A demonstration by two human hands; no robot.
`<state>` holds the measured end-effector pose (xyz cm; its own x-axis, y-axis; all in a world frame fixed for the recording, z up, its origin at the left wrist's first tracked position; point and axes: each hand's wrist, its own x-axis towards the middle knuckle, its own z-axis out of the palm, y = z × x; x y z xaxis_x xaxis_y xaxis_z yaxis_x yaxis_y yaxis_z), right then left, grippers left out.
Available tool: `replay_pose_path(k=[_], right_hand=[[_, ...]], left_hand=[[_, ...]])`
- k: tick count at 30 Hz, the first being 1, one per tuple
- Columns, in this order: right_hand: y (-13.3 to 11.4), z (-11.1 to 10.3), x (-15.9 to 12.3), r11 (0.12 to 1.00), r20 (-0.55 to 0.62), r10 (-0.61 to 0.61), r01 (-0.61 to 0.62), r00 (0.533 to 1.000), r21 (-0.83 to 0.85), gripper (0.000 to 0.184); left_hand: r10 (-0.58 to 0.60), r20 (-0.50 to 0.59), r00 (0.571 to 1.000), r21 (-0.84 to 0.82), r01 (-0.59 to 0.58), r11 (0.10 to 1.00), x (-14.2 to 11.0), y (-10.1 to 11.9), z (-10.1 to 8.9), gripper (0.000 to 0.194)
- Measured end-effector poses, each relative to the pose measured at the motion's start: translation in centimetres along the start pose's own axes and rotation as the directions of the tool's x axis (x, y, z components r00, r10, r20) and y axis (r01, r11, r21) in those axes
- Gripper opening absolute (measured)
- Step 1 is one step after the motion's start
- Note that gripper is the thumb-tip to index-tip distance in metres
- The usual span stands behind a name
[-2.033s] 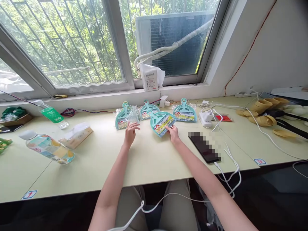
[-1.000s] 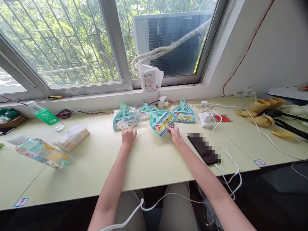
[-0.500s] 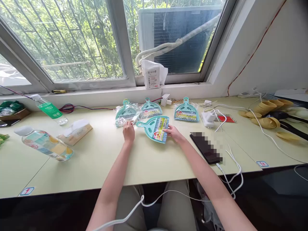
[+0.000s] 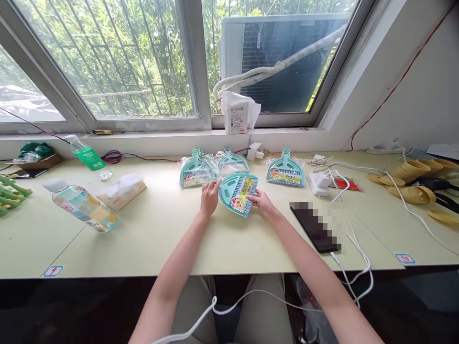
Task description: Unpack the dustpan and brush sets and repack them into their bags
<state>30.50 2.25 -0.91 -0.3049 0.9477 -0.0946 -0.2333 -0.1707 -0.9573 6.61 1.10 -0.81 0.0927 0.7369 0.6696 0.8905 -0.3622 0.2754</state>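
A turquoise mini dustpan with a brush and a printed label (image 4: 229, 188) is held above the near-middle of the table, tilted with its handle to the left. My left hand (image 4: 210, 197) is closed around the handle, which its fingers partly cover. At the bristle edge my right hand (image 4: 263, 203) grips the same set, fingers on the label side. Behind them lie similar sets in clear wrap: one dustpan set (image 4: 196, 169) at left, another dustpan set (image 4: 232, 162) in the middle and a third dustpan set (image 4: 286, 171) at right.
To the left stand a juice bottle (image 4: 84, 208), a green-labelled bottle (image 4: 89, 157) and a tissue pack (image 4: 124, 193). A black phone (image 4: 313, 227) with a white cable lies right of my arm, near a power strip (image 4: 319, 184). Tan cup-like pieces (image 4: 412, 172) sit far right.
My left hand has gone from a piece of clear wrap beside the left set to the handle of the held dustpan. The right hand keeps its grip. The view has shifted slightly left.
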Motion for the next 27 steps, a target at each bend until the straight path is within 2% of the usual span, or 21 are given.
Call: replay_pose_path(k=[5,7,9,10,11,12,13,14,15,16,17,18,19,20,22,27], right_hand=[[0.7,0.3,0.5,0.992,-0.197,-0.055,0.076,0.979,0.098,0.03],[0.8,0.2,0.6,0.986,-0.239,-0.073,0.106,0.968,0.127,0.029],[0.8,0.2,0.5,0.982,-0.235,-0.094,0.13,0.968,0.141,0.03],[0.7,0.3,0.5,0.979,-0.228,-0.104,0.139,0.968,0.146,0.031],[0.7,0.3,0.4,0.978,-0.222,-0.112,0.147,0.969,0.149,0.031],[0.6,0.4,0.3,0.976,-0.217,-0.119,0.154,0.969,0.153,0.032],[0.6,0.5,0.3,0.975,-0.214,-0.124,0.159,0.969,0.156,0.032],[0.6,0.6,0.2,0.974,-0.212,-0.127,0.162,0.969,0.158,0.032],[0.5,0.7,0.2,0.974,-0.209,-0.129,0.164,0.969,0.159,0.032],[0.5,0.8,0.1,0.973,-0.205,-0.13,0.165,0.97,0.16,0.033],[0.5,0.9,0.0,0.973,-0.202,-0.132,0.165,0.971,0.16,0.033],[0.4,1.0,0.0,0.973,-0.196,-0.133,0.165,0.972,0.159,0.034],[0.4,1.1,-0.1,0.974,-0.19,-0.134,0.164,0.973,0.155,0.035],[0.3,1.3,-0.2,0.975,-0.18,-0.136,0.164,0.974,0.147,0.036],[0.2,1.7,-0.5,0.979,-0.158,-0.143,0.163,0.977,0.124,0.038],[0.2,2.9,-1.1,0.98,-0.131,-0.154,0.168,0.979,0.103,0.039]], left_hand=[[0.036,0.144,0.989,-0.174,-0.011,0.985,-0.2,2.0,-0.6,0.043],[0.004,0.114,0.994,-0.22,0.021,0.975,-0.2,2.9,-0.8,0.041],[-0.113,-0.017,0.993,-0.234,0.106,0.966,-0.1,3.6,-1.0,0.049],[-0.205,-0.11,0.973,-0.25,0.173,0.953,0.1,3.8,-1.1,0.058],[-0.312,-0.199,0.929,-0.286,0.25,0.925,0.2,3.8,-1.2,0.068],[-0.431,-0.265,0.863,-0.347,0.331,0.877,0.4,3.7,-1.3,0.078],[-0.55,-0.282,0.786,-0.438,0.405,0.803,0.7,3.4,-1.3,0.086],[-0.656,-0.234,0.717,-0.55,0.459,0.698,0.9,3.0,-1.3,0.09],[-0.73,-0.115,0.673,-0.668,0.491,0.559,1.2,2.5,-1.2,0.088],[-0.748,0.056,0.661,-0.767,0.509,0.392,1.4,2.1,-1.1,0.083],[-0.698,0.238,0.675,-0.826,0.518,0.22,1.6,1.7,-0.9,0.077],[-0.598,0.384,0.704,-0.848,0.524,0.072,1.7,1.4,-0.7,0.071],[-0.483,0.477,0.734,-0.848,0.529,-0.033,1.7,1.3,-0.4,0.067],[-0.393,0.522,0.757,-0.842,0.53,-0.097,1.6,1.4,-0.2,0.064],[-0.3,0.546,0.782,-0.836,0.53,-0.14,1.3,2.0,0.2,0.062],[-0.231,0.598,0.767,-0.801,0.578,-0.156,0.4,3.7,0.3,0.053]])
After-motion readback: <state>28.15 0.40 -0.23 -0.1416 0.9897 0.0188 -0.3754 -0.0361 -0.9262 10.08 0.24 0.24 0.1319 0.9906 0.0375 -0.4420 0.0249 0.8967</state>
